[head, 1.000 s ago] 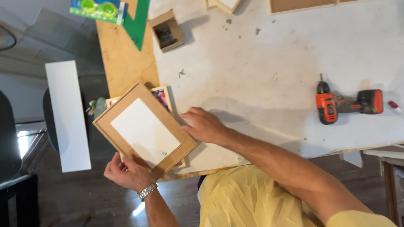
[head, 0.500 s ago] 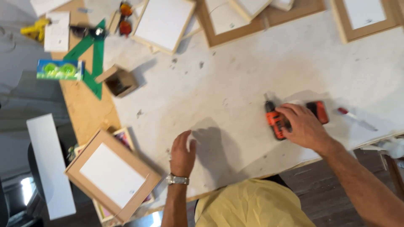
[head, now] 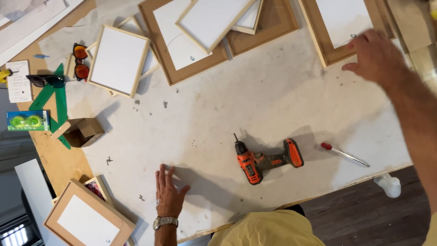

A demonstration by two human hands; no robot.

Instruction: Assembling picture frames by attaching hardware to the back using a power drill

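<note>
My left hand (head: 168, 193) lies flat on the white worktable (head: 255, 105), fingers spread, a watch on the wrist. My right hand (head: 375, 57) hovers open at the far right over a wooden picture frame (head: 339, 27), holding nothing. An orange and black cordless drill (head: 266, 160) lies on its side between the hands, untouched. A red-handled screwdriver (head: 343, 153) lies to its right. A wooden frame with white backing (head: 88, 221) rests on a stack at the near left corner.
Several wooden frames (head: 191, 38) and white panels (head: 118, 59) crowd the table's far side. A small open cardboard box (head: 82, 132), a green set square (head: 57, 102), sunglasses (head: 48, 80) and goggles (head: 80, 61) sit at left. A white bottle (head: 389, 184) stands below the table edge.
My right hand has let go of the drill and reached to the far right frame. My left hand has stayed flat on the table. The view has shifted toward the table's far side.
</note>
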